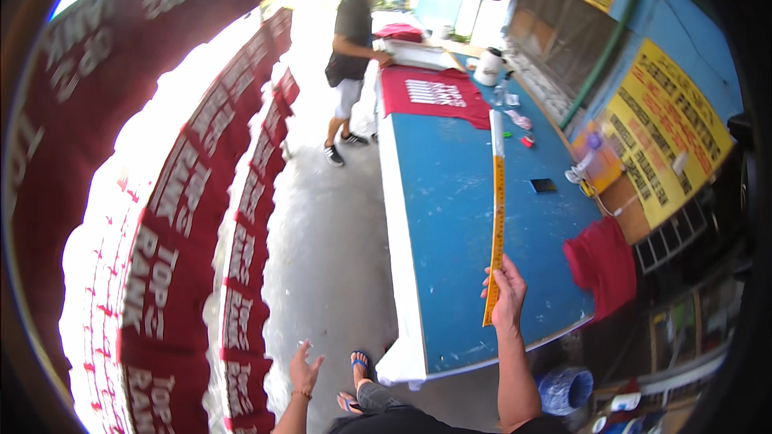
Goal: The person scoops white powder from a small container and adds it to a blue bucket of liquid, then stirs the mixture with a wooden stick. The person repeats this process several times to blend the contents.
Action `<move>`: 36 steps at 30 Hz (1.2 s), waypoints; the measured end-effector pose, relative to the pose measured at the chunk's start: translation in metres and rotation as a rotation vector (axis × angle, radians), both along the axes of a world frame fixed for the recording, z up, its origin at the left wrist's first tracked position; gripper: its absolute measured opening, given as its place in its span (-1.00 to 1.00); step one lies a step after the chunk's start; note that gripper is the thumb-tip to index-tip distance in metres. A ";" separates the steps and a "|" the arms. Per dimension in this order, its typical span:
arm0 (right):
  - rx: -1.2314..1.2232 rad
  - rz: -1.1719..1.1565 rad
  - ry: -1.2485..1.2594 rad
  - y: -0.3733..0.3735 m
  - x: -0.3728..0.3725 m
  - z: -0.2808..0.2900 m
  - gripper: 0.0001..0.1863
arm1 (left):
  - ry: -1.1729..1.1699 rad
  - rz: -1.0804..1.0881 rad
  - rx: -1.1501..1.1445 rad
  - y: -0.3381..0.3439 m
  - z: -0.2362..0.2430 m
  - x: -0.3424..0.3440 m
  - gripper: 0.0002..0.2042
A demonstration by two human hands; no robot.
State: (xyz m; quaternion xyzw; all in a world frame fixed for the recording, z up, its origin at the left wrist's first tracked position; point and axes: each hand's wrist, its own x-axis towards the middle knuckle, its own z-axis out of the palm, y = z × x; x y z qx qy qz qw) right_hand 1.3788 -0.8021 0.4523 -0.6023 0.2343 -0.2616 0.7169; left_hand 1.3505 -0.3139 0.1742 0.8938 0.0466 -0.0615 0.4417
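My right hand [507,292] is closed around the near end of a long yellow measuring stick [498,201] with a white far part. The stick reaches forward over the blue tabletop [442,217], toward a red printed shirt [430,95] laid flat at the far end. Whether its tip touches the shirt, I cannot tell. Low on the left, my left hand [304,370] is raised with fingers apart and nothing in it, between the table and the hanging red printed fabric [245,273].
Another person [354,40] stands by the table's far left side, one hand at a white frame [414,55]. A phone [543,186], a white jug [488,67] and folded red cloth [601,265] lie along the right. A blue bin [564,390] stands below.
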 end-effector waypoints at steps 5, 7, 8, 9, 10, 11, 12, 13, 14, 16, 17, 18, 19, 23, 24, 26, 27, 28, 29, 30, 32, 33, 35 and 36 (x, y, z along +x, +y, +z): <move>-0.041 -0.103 -0.021 -0.007 0.030 -0.012 -0.50 | 0.151 -0.235 -0.500 -0.061 0.112 0.114 -0.26; -0.067 -0.159 -0.002 -0.011 0.053 -0.014 -0.50 | 0.146 -0.476 -0.660 -0.095 0.190 0.162 -0.24; -0.051 -0.157 -0.005 -0.011 0.062 -0.015 -0.50 | 0.152 -0.578 -0.746 -0.106 0.229 0.173 -0.23; -0.036 -0.168 -0.005 -0.013 0.073 -0.015 -0.51 | 0.194 -0.699 -0.873 -0.118 0.268 0.186 -0.21; -0.027 -0.182 -0.015 -0.016 0.087 -0.012 -0.51 | 0.238 -0.803 -1.006 -0.131 0.305 0.202 -0.19; -0.031 -0.196 -0.015 -0.018 0.099 -0.009 -0.51 | 0.282 -0.937 -1.086 -0.140 0.340 0.215 -0.18; -0.034 -0.209 -0.013 -0.017 0.111 -0.006 -0.50 | 0.369 -1.030 -1.152 -0.148 0.370 0.227 -0.16; -0.034 -0.235 0.009 -0.017 0.121 -0.003 -0.50 | 0.379 -1.164 -1.264 -0.156 0.395 0.236 -0.13; -0.048 -0.240 -0.013 -0.016 0.130 0.000 -0.50 | 0.436 -1.269 -1.365 -0.166 0.414 0.249 -0.09; -0.064 -0.285 -0.032 -0.014 0.153 0.003 -0.50 | 0.317 -1.647 -1.530 -0.195 0.433 0.291 0.06; -0.089 -0.313 -0.026 -0.011 0.164 0.004 -0.50 | 0.249 -1.791 -1.613 -0.207 0.437 0.311 0.12; -0.118 -0.345 -0.021 -0.011 0.175 0.007 -0.50 | 0.215 -1.903 -1.681 -0.217 0.441 0.331 0.19; -0.153 -0.378 -0.013 -0.011 0.187 0.010 -0.50 | 0.199 -1.981 -1.730 -0.223 0.442 0.353 0.25; -0.282 -0.537 -0.027 -0.001 0.238 0.019 -0.51 | 0.292 -2.041 -1.903 -0.227 0.444 0.446 0.29; -0.250 -0.602 -0.031 0.001 0.253 0.021 -0.51 | 0.293 -2.044 -1.935 -0.229 0.446 0.473 0.29; -0.199 -0.723 -0.047 0.009 0.279 0.025 -0.51 | 0.376 -2.048 -1.962 -0.229 0.451 0.526 0.30; -0.214 -0.775 -0.035 0.013 0.290 0.026 -0.51 | 0.457 -2.063 -1.949 -0.228 0.456 0.555 0.30; -0.221 -0.813 -0.031 0.016 0.301 0.026 -0.51 | 0.504 -2.071 -1.948 -0.231 0.459 0.579 0.30; -0.223 -0.858 -0.010 0.020 0.309 0.025 -0.51 | 0.553 -2.077 -1.946 -0.235 0.461 0.602 0.29; -0.238 -0.898 0.003 0.022 0.316 0.025 -0.51 | 0.563 -2.078 -1.955 -0.240 0.464 0.622 0.29; -0.218 -0.992 0.015 0.028 0.334 0.021 -0.50 | 0.631 -2.094 -1.947 -0.251 0.466 0.663 0.28; -0.205 -1.036 0.015 0.029 0.343 0.019 -0.50 | 0.689 -2.107 -1.928 -0.256 0.467 0.685 0.28; -0.189 -1.138 0.036 0.026 0.363 0.013 -0.50 | 0.720 -2.122 -1.933 -0.273 0.465 0.721 0.28; -0.198 -1.144 0.033 0.028 0.372 0.009 -0.49 | 0.706 -2.115 -1.966 -0.284 0.462 0.732 0.28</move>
